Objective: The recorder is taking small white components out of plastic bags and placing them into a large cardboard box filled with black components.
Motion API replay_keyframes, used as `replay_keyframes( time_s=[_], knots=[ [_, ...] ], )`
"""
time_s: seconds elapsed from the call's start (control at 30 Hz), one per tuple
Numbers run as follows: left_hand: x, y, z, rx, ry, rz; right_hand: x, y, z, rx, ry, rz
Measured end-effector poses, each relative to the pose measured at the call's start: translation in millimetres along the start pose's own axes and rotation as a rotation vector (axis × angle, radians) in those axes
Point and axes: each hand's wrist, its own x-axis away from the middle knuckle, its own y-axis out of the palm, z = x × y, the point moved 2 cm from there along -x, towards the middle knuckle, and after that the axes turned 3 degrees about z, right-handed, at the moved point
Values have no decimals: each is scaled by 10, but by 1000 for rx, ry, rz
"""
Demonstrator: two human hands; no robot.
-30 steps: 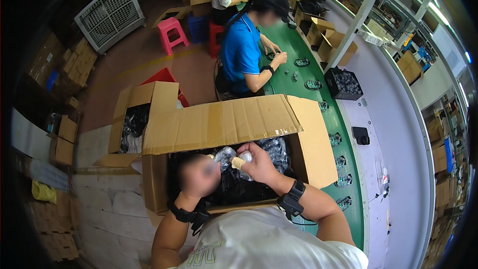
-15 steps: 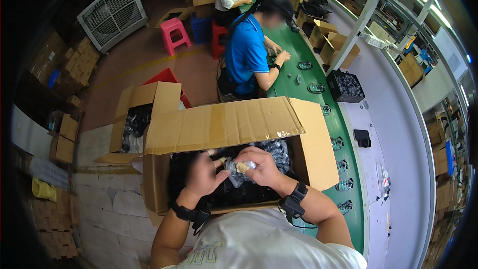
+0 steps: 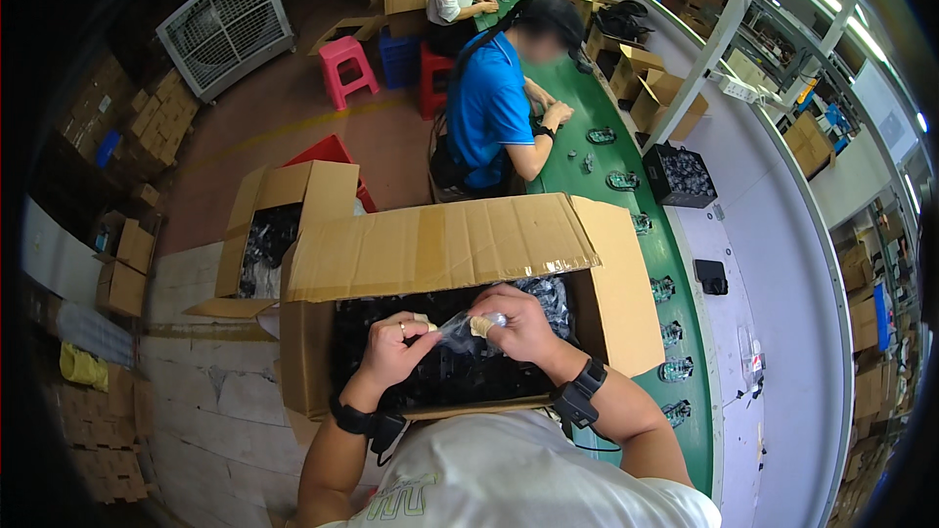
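A clear plastic bag (image 3: 454, 331) is stretched between my two hands, above an open cardboard box (image 3: 411, 244). My left hand (image 3: 393, 350), with wrapped fingertips and a ring, pinches one side of it. On the other side, my right hand (image 3: 518, 328) is closed round the bag, light wrapping showing on its thumb or finger; what lies inside the bag I cannot make out. Below my hands the box holds many dark parts (image 3: 430, 386), and shiny plastic-wrapped pieces (image 3: 551, 301) lie at its right end.
To the right runs a green conveyor belt (image 3: 626, 220) carrying several small clear-and-dark assemblies (image 3: 675, 370). A co-worker in blue (image 3: 489, 103) sits ahead beside it. Another open box (image 3: 240, 240) stands at left; a black bin (image 3: 680, 176) and a dark device (image 3: 711, 277) lie beyond the belt.
My left hand has gone from open and blurred to pinching the plastic. The bag, bunched up before, is now drawn out between both hands. My right hand has hardly moved.
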Motion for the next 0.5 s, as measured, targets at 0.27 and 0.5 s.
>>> replay_keyframes(
  time_s=[0.27,0.5],
  knots=[
    [-60,-65,367,-426,241,194,-29,-26,-185,113,-70,2],
    [-70,7,354,-462,140,196,-6,-54,-139,194,-5,-43]
  ],
)
